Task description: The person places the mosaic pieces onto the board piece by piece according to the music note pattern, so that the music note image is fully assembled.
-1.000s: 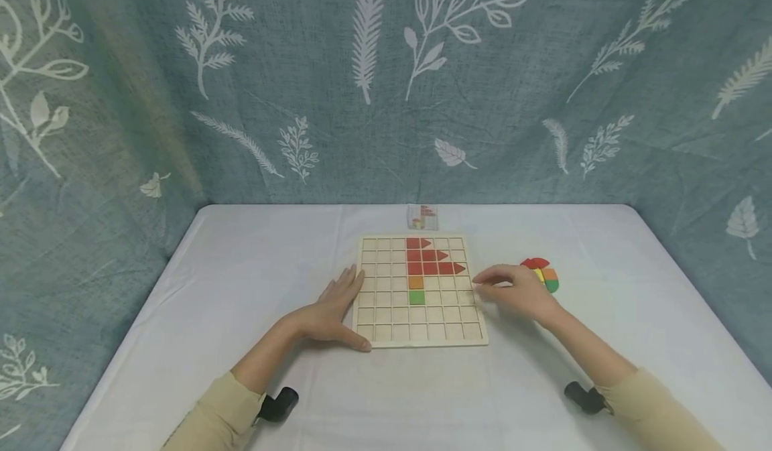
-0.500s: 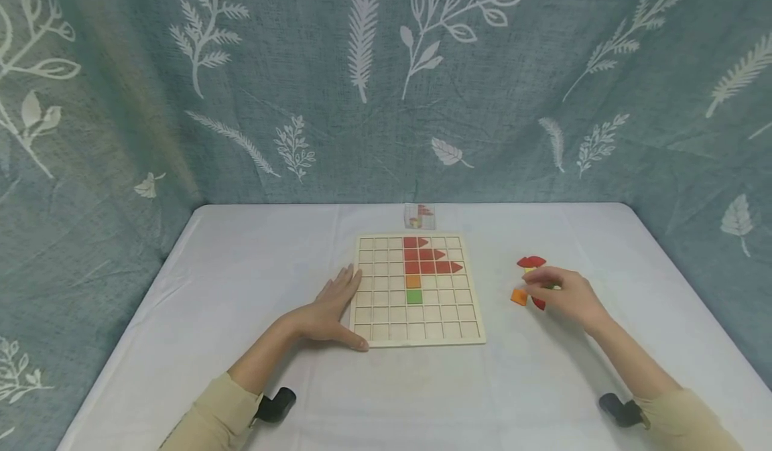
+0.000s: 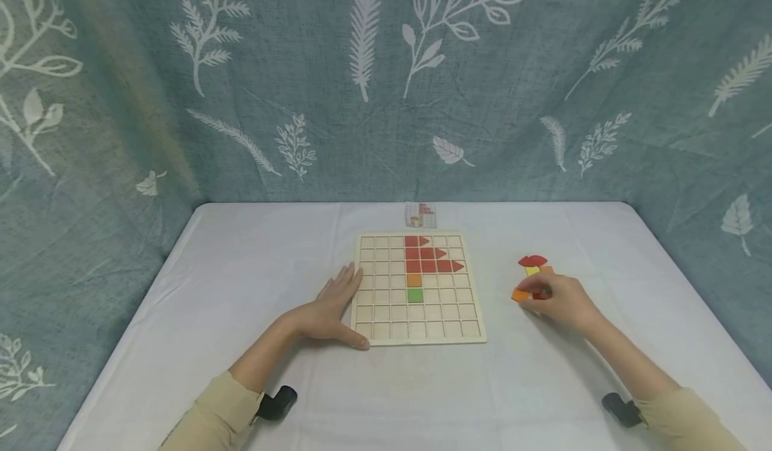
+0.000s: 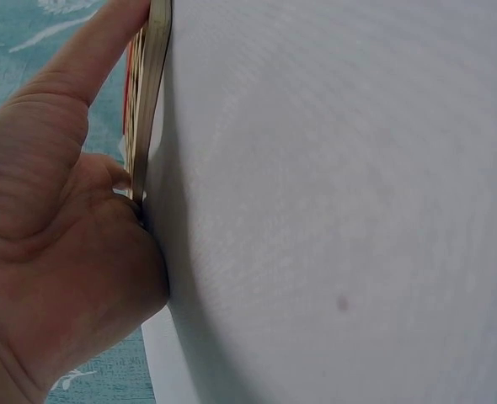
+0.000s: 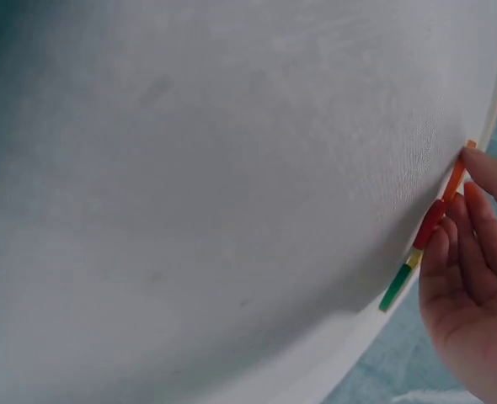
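Note:
My left hand (image 3: 328,311) lies with fingers spread along the left side of a wooden grid board (image 3: 398,332); its thumb touches the lower left corner. Rows of red tiles (image 3: 421,266) ending in points fill part of the board, with an orange square (image 3: 414,280) and a green square (image 3: 415,295) below them. To the right of the board, my right hand (image 3: 561,300) pinches a loose orange tile (image 3: 520,295) between thumb and fingertips, down at the cloth. In the right wrist view, a red piece (image 5: 429,224) and a green piece (image 5: 395,288) lie beside the fingers.
Beyond the right hand lie red rounded pieces (image 3: 533,261), a yellow piece (image 3: 531,271) and another orange piece (image 3: 546,269), partly covered. A small pattern card (image 3: 420,215) sits behind the board. White cloth (image 3: 271,250) covers the table, with a leaf-patterned curtain (image 3: 326,69) behind.
My right hand has gone from the board's right edge to the loose pieces, and its thumb and fingers have come together on the orange tile. The left hand stays in place.

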Demonstrator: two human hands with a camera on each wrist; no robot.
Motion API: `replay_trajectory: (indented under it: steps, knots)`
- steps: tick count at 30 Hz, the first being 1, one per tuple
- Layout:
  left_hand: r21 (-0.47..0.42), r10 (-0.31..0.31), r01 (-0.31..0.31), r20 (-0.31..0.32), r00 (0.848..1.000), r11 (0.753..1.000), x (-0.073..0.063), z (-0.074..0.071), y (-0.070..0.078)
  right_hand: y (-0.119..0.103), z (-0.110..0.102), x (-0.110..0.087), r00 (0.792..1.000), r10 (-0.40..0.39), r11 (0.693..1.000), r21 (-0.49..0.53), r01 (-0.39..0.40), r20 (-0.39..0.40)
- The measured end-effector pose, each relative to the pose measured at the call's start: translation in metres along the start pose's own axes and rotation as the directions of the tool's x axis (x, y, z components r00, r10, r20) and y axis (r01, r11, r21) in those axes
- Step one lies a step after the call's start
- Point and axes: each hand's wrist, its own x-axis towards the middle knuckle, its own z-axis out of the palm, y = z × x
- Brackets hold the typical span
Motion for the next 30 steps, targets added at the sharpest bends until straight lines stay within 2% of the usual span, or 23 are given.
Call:
replay_trajectory:
  steps: [4, 8, 13, 17, 23, 30]
  knots:
    - [0.003, 0.002, -0.002, 0.001, 1.000, 1.000, 0.000, 0.000, 0.000, -0.004, 0.003, 0.002, 1.000, -0.023, 1.000, 0.008, 0.023, -0.022]
    - [0.002, -0.005, 0.005, -0.003, 1.000, 1.000, 0.001, 0.000, 0.001, -0.018, 0.010, 0.009, 1.000, -0.002, 0.992, 0.127, 0.003, -0.009]
    - [-0.003, -0.006, 0.006, -0.004, 1.000, 1.000, 0.001, 0.000, 0.002, -0.046, 0.030, 0.019, 0.998, 0.022, 0.958, 0.285, -0.039, 0.064]
    - [-0.001, -0.010, 0.010, -0.002, 1.000, 1.000, 0.001, 0.000, 0.002, -0.071, 0.048, 0.025, 0.990, -0.012, 0.946, 0.323, -0.033, 0.137]
    - [0.005, -0.011, 0.011, 0.001, 1.000, 1.000, 0.000, -0.001, 0.002, -0.100, 0.065, 0.032, 0.965, -0.164, 0.952, 0.291, 0.100, 0.204]
    - [0.007, -0.020, 0.020, 0.002, 1.000, 1.000, 0.000, -0.001, 0.002, -0.113, 0.075, 0.036, 0.934, -0.295, 0.933, 0.271, 0.236, 0.202]
